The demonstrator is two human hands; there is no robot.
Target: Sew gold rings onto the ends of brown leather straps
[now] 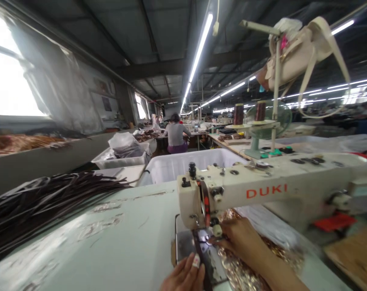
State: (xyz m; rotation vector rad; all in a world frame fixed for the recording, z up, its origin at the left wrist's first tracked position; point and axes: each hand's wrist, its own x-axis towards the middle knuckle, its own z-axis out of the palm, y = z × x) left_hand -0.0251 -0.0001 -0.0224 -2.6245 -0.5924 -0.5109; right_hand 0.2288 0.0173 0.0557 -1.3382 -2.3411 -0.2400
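Note:
In front of me stands a white sewing machine (238, 192) with red lettering. A narrow dark strip (198, 242) runs from under its needle area towards me. My left hand (185, 275), one finger wrapped in white tape, has its fingers together on the near end of this strip. My right hand (232, 234) reaches in from the right below the machine head, its fingers bent close to the presser foot (205, 237). What these fingertips pinch, if anything, is hidden. Shiny gold-brown pieces (244, 270) lie in a heap under my right forearm.
Many dark strips (49, 202) are piled on the table (134, 238) at left. Behind the machine stands a white bin (189, 161). Two thread spools (238, 114) and a hanging bag (301, 56) are at upper right. A person (175, 137) sits farther ahead.

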